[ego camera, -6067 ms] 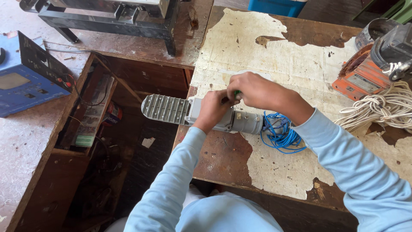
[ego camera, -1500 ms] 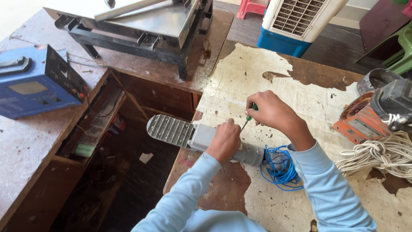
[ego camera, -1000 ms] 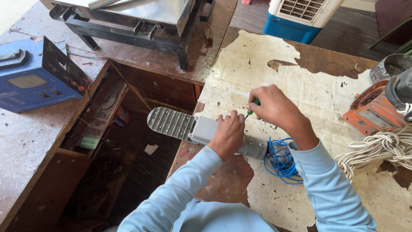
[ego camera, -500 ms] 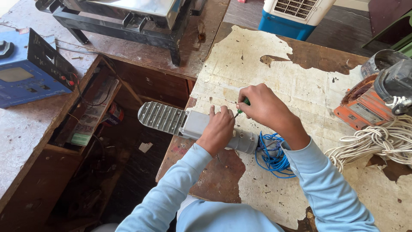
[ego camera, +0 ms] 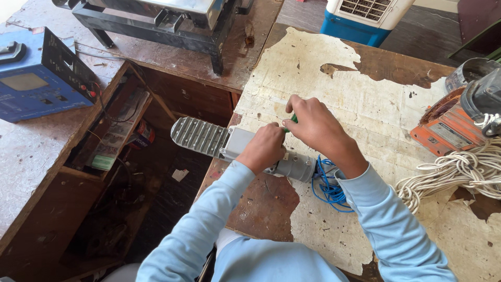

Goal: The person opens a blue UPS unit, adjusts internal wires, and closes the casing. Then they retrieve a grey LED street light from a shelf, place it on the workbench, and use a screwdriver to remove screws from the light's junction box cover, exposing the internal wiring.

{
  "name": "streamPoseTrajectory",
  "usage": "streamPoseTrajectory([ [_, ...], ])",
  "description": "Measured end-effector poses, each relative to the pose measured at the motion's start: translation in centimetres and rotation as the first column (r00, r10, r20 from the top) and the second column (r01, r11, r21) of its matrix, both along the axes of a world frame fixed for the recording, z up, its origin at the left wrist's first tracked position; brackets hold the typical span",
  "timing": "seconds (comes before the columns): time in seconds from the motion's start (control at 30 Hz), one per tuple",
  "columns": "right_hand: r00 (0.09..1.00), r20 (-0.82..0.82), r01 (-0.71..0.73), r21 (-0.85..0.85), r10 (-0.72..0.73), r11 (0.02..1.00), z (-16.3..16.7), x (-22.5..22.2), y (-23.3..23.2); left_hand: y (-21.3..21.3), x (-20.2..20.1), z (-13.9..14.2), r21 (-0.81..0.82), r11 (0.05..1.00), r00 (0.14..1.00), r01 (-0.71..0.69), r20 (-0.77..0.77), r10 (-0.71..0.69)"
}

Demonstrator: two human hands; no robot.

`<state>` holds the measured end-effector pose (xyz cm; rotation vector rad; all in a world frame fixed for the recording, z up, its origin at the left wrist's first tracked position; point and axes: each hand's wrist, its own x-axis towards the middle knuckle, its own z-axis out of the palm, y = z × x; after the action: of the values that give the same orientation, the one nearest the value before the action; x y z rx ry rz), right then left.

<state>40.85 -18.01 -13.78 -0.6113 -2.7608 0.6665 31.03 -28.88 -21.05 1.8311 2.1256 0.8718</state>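
A grey metal lamp housing [ego camera: 236, 144] with a ribbed head lies across the left edge of the worn wooden bench [ego camera: 365, 89], its head sticking out over the gap. My left hand [ego camera: 266, 149] presses down on the housing's middle. My right hand [ego camera: 313, 125] is closed around a green-handled screwdriver [ego camera: 293, 119], its tip pointing down at the housing beside my left hand. A bundle of blue wire [ego camera: 327, 183] comes out of the housing's round end, under my right wrist.
An orange motor part [ego camera: 449, 125] and a coil of white rope [ego camera: 459, 172] lie at the bench's right. A blue electrical box [ego camera: 39, 78] sits on the left table, a dark metal frame [ego camera: 156, 26] at the back, a blue-and-white cooler [ego camera: 365, 15] beyond.
My right hand with the screwdriver has shifted slightly over the housing; my left hand stays pressed on it. The view has drifted a little.
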Motion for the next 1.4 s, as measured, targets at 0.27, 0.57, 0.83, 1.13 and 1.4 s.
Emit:
streamPoseTrajectory([
  [0.27, 0.997, 0.066, 0.027, 0.006, -0.028, 1.0, 0.7, 0.3, -0.4, 0.0, 0.9, -0.4, 0.129, 0.99, 0.994, -0.065, -0.077, 0.075],
  [0.57, 0.998, 0.056, 0.037, 0.032, -0.039, 0.999, 1.1, 0.4, -1.1, 0.7, -0.3, 0.6, -0.041, 0.999, 0.998, 0.005, -0.058, -0.007],
  [0.83, 0.998, 0.055, 0.029, 0.031, -0.03, 0.999, 1.4, 0.1, -0.6, 0.2, 0.1, 0.8, 0.078, 0.996, 0.999, -0.04, -0.034, 0.043],
  [1.13, 0.998, 0.056, 0.036, 0.029, -0.038, 0.999, 0.6, 0.2, 0.3, 0.4, -0.6, 0.6, 0.039, 0.999, 0.999, 0.037, -0.038, -0.036],
  [1.4, 0.998, 0.04, 0.044, 0.043, -0.046, 0.998, 0.2, 1.1, 1.5, 0.3, 0.8, -0.9, 0.162, 0.987, 0.987, -0.017, -0.156, 0.042],
])
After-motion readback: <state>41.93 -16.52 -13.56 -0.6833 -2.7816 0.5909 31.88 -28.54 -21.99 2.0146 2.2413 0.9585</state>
